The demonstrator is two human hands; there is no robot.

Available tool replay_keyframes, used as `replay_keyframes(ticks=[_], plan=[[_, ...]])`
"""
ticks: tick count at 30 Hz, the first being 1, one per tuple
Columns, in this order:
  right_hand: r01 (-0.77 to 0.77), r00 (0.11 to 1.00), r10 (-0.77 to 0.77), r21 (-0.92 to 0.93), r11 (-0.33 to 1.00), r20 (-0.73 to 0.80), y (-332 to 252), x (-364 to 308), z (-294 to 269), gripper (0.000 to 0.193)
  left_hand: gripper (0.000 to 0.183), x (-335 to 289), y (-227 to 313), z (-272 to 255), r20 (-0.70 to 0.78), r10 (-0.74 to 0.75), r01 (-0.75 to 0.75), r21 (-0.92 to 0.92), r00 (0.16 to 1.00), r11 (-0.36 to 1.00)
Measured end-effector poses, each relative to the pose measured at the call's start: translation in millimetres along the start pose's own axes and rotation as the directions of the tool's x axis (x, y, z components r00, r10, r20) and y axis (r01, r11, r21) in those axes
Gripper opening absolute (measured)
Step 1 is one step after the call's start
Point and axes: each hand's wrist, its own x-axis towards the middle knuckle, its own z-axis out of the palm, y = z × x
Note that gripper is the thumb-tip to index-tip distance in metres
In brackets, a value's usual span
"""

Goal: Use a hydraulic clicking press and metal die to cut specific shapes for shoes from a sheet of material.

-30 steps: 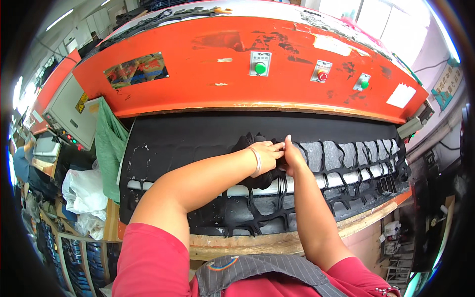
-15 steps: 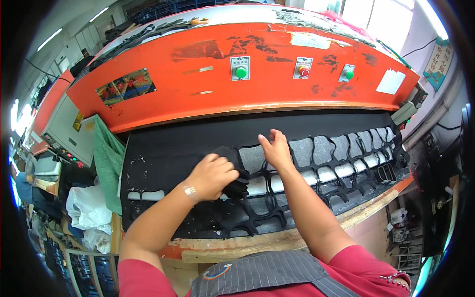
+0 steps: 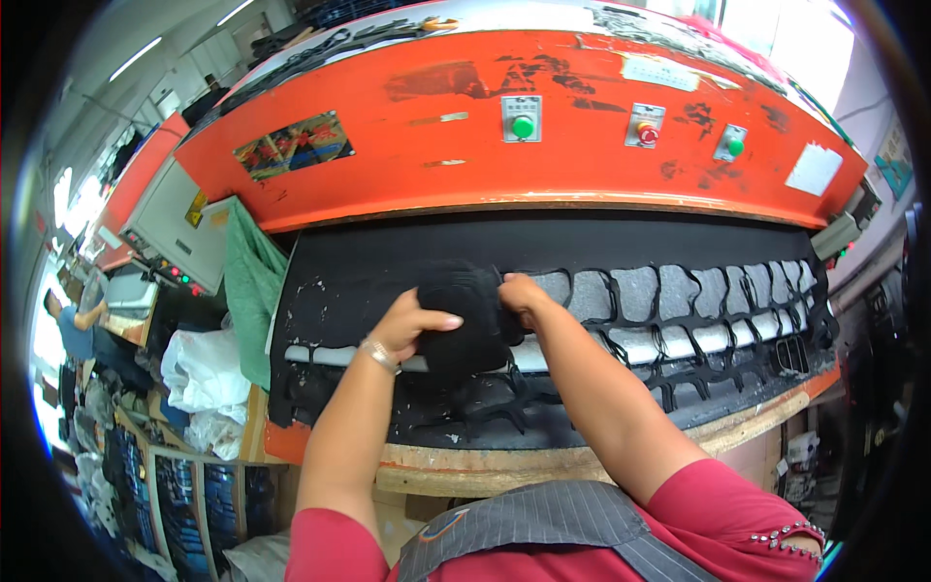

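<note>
A thick stack of black cut pieces (image 3: 464,320), soft-looking like fabric or foam, is held up over the machine bed. My left hand (image 3: 412,325) grips its left side, thumb laid across the front face. At the stack's right edge is my right hand (image 3: 524,294), its fingers closed there; the fingertips are partly hidden, and I cannot tell whether they pinch a piece. Beneath and to the right spreads a black sheet (image 3: 630,335) with rows of cut-out openings, thin black strips left between them. Grey and white backing shows through the openings.
Behind the bed stands an orange press beam (image 3: 407,155) with a green button (image 3: 524,126), a red button (image 3: 648,134) and another green button (image 3: 735,147). A wooden edge (image 3: 504,475) runs along the front. Green cloth (image 3: 247,291) and white plastic bags (image 3: 206,373) are at left.
My left hand has turned the stack up so its broad face shows. My right hand has come left from over the openings to the stack's edge. The view has shifted.
</note>
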Motion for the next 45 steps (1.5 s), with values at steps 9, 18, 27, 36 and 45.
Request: replay_keyframes(ticks=[9,18,27,36,45], plan=[[-0.119,0.962,-0.107,0.742,0.660,0.250,24.6,-34.3,-26.2,0.050,0.069,14.4,-13.0,38.6,-0.058,0.081,-0.041,0.505,0.995,0.862],[-0.015,0.946,-0.193,-0.631,0.776,-0.260,0.5,-31.7,15.2,0.072,0.087,-105.1,51.8,-23.0,-0.102,0.588,-0.331,0.743,0.803,0.582],[-0.266,0.816,-0.317,-0.800,0.538,-0.484,18.9,-19.4,35.1,0.049,0.093,-146.0,-32.3,-136.0,-0.134,0.355,0.004,0.939,0.925,0.344],[0.198,0.954,-0.067,0.449,0.871,-0.291,21.5,-31.5,66.3,0.076,0.051,-114.3,24.9,-133.4,0.218,0.188,-0.173,-0.089,0.958,0.981],[0.235,0.971,-0.204,0.679,0.696,-0.126,63.2,-26.2,48.9,0.040,0.061,23.9,-29.2,-72.0,0.375,0.024,-0.047,0.051,0.927,0.998]])
